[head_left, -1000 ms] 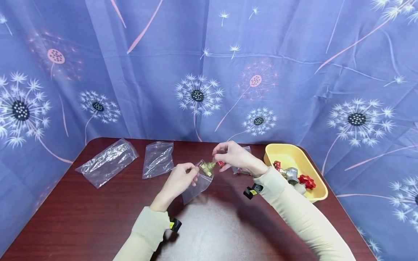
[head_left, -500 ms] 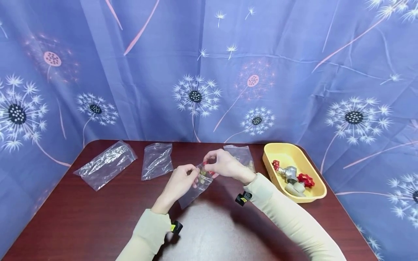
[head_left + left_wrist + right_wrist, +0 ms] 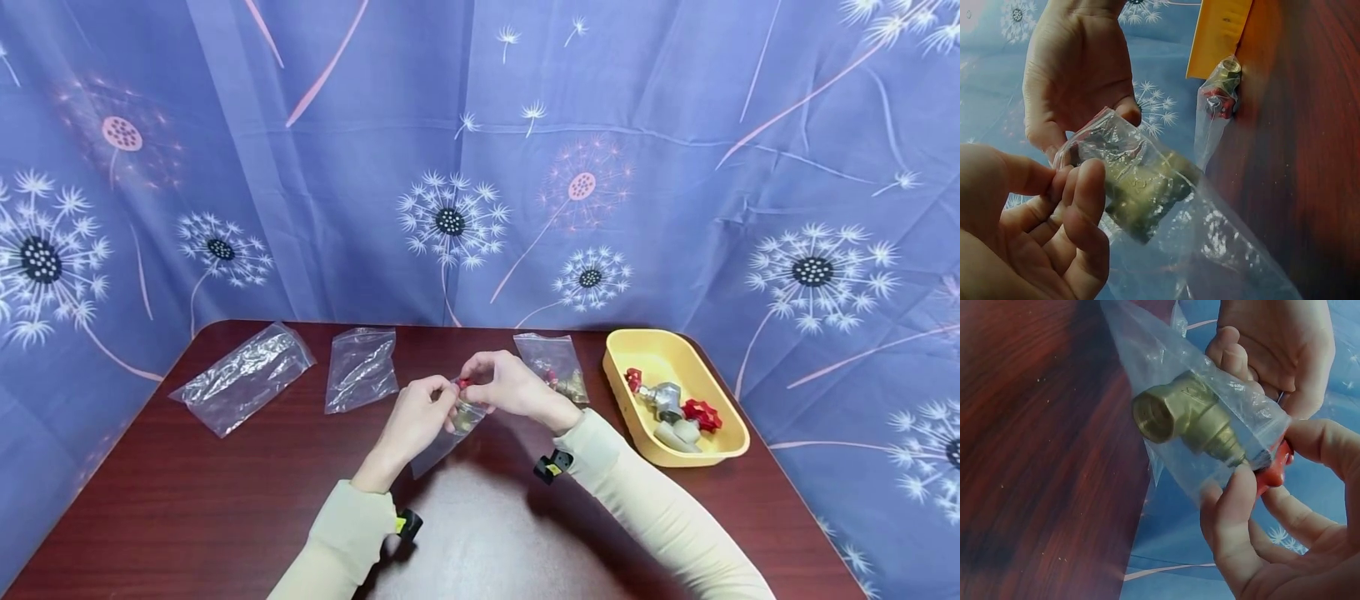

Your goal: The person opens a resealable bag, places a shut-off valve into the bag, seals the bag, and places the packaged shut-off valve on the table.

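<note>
My left hand point(image 3: 412, 421) pinches the mouth edge of a clear zip bag point(image 3: 1216, 237) between thumb and fingers. A brass valve point(image 3: 1200, 415) lies inside the bag, its body seen through the plastic. Its red handwheel point(image 3: 1275, 472) is at the bag's mouth, partly outside. The fingers of my right hand point(image 3: 510, 387) hold the valve around the handwheel, with the thumb against the bag near the stem. Both hands are close together above the middle of the table, and in the head view they hide most of the valve.
A yellow basin point(image 3: 742, 442) at the right holds several valves with red handwheels. Behind my right hand lies a zip bag point(image 3: 543, 346) with a brass valve in it. Two flat clear bags, one wide bag point(image 3: 251, 371) and one smaller bag point(image 3: 362, 371), lie at the back left.
My right hand has moved left and brought the brass valve into the bag, so its body is now inside. The left hand keeps its grip on the bag, almost still.
</note>
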Tool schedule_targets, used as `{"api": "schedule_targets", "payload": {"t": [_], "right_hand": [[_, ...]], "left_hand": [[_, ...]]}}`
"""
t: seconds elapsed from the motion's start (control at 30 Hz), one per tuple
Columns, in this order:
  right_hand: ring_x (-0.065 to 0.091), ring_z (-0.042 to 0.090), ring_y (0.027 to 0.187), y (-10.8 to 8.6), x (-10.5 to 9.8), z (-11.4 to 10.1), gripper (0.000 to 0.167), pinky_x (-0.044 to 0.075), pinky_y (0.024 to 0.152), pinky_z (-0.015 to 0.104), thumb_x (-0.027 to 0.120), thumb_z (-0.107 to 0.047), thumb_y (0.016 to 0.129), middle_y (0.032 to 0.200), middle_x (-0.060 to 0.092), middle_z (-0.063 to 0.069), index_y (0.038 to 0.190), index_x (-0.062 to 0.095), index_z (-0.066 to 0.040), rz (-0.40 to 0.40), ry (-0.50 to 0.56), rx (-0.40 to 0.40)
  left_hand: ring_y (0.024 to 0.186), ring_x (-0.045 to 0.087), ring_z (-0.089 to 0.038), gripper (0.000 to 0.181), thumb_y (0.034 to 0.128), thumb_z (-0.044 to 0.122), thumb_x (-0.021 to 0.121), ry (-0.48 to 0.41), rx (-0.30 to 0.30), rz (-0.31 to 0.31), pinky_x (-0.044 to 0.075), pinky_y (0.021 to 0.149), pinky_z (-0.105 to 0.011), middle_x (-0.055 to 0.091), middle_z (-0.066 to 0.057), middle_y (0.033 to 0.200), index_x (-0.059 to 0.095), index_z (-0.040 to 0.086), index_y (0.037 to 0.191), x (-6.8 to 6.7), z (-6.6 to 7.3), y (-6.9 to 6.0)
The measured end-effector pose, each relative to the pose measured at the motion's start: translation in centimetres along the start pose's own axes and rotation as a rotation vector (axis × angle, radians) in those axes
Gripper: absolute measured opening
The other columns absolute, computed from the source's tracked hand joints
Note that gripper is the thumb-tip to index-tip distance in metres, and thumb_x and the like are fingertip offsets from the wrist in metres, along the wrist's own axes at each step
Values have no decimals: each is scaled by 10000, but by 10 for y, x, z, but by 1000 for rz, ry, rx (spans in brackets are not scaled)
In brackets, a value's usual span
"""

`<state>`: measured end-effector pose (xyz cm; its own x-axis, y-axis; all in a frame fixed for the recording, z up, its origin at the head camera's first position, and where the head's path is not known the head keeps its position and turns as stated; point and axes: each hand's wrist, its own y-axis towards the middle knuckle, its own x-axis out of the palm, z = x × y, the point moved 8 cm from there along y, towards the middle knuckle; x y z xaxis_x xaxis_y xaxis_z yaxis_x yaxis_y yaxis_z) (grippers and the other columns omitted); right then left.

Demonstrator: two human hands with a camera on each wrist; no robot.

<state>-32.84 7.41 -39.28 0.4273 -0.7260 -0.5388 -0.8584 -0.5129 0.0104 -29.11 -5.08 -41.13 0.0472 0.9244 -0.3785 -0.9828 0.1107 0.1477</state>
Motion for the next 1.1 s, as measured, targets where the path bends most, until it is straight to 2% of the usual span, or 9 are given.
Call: {"api": "schedule_targets", "payload": {"t": [0.27,0.33,0.43,0.53,0.6,0.73,0.8,0.97,1.1], "right_hand": [[619,124,733,-5,6,1,151,536,656,360,629,-28,874,969,705,40,1006,699,-47,-58,40,-59],[624,130,778,-8,6,0,155,527,698,340,615,-29,879,968,706,20,1000,707,-63,-52,15,-84],[621,132,816,-13,2,-1,127,504,729,305,633,-56,888,945,700,-25,969,717,-105,10,-62,-127],[600,132,800,-20,-5,0,70,482,722,306,663,-113,892,907,682,-53,938,710,-135,109,-153,-135],[598,141,714,-24,-8,4,46,474,645,306,672,-178,908,827,666,-45,925,698,-144,136,-185,-100],[615,238,568,-30,-1,19,191,435,500,290,655,-318,940,674,625,24,895,672,-133,59,-199,6],[610,271,515,-33,3,23,232,422,452,283,655,-352,939,621,599,37,884,661,-127,25,-203,25],[597,137,501,-37,10,18,148,465,482,262,706,-260,913,676,633,-17,880,632,-136,68,-259,-75],[624,142,473,-38,14,15,65,481,448,274,673,-116,930,750,684,73,889,646,-74,66,-185,-122]], "left_hand": [[549,643,-141,213,935,130,535,-22,-21,18,472,542,-278,649,7,663,695,89,800,0,-4,0],[546,643,-143,210,928,120,536,-29,-25,25,487,547,-281,653,3,660,697,82,799,0,-4,0],[537,640,-148,205,919,114,544,-40,-37,36,479,525,-277,649,-1,650,696,75,787,-1,-5,0],[529,639,-149,202,919,108,548,-42,-41,44,471,508,-268,648,-3,644,698,64,791,-2,-5,1],[528,639,-150,203,921,110,548,-46,-43,44,475,508,-267,648,-4,645,701,59,798,-3,-5,1],[530,644,-152,204,916,108,539,-54,-43,50,489,508,-276,652,-12,649,705,46,814,-5,-6,2],[533,646,-152,208,918,113,538,-55,-46,50,489,509,-276,653,-11,649,707,39,824,-5,-7,2],[532,649,-149,216,929,131,545,-51,-59,46,482,506,-268,658,-4,647,718,20,865,-5,-8,2],[523,646,-151,204,926,128,550,-47,-61,38,478,501,-267,660,-14,646,714,48,836,-5,-8,2]]}}
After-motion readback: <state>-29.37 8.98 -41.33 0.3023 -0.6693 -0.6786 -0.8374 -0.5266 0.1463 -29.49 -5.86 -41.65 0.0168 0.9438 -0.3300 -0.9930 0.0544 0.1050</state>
